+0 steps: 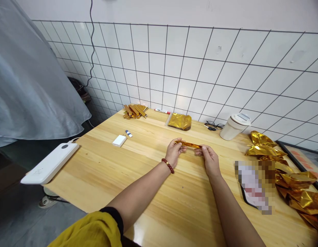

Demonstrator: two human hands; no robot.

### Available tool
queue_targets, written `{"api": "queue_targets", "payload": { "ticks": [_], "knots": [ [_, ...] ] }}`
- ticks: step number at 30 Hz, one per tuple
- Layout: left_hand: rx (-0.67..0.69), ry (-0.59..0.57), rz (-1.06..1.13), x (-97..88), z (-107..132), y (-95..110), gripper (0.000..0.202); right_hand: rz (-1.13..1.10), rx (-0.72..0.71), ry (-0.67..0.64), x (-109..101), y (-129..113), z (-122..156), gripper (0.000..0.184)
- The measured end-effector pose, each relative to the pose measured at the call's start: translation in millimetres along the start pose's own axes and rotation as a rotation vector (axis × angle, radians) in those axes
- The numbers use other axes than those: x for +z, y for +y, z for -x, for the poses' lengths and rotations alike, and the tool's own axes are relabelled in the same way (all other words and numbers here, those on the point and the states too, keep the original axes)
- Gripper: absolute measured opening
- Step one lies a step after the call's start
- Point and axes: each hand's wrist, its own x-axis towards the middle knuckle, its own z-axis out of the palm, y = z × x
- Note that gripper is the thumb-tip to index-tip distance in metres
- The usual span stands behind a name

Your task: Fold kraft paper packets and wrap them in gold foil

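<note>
A narrow folded strip of gold foil paper [191, 144] is stretched level between my two hands, above the wooden table. My left hand [173, 151], with a dark red bead bracelet at the wrist, pinches the strip's left end. At the other end, my right hand [209, 158] grips it between thumb and fingers. Beyond my hands lies a flat stack of gold foil sheets [179, 121]. Farther left is a pile of folded gold strips [135, 111]. Several folded gold foil pieces [284, 171] lie heaped along the right side.
On the wooden table [117, 175] are a white box [119, 140], a glue stick [128, 133], a marker [162, 111], glasses [214, 125], a lidded cup [234, 127] and a phone [254, 190]. A white power strip-like device [50, 164] juts over the left edge. The tiled wall [153, 68] borders the back.
</note>
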Motion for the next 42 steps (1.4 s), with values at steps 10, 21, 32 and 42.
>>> {"api": "queue_targets", "payload": {
  "ticks": [10, 21, 32, 42],
  "knots": [
    [0.024, -0.013, -0.112, 1.5, 2, -2, 0.032, 0.055, 0.038, 0.068, -1, 8, -2, 0.053],
    [0.075, -0.066, -0.231, 3.6, 3, -4, 0.033, -0.054, 0.09, 0.193, -3, 12, -8, 0.047],
    [0.003, -0.046, -0.125, 2.1, 3, -3, 0.043, -0.039, 0.036, 0.186, -1, 6, -5, 0.053],
    [0.021, -0.11, -0.145, 4.5, 4, -11, 0.044, 0.217, -0.085, 0.092, 4, 4, 1, 0.055]
  ]
}}
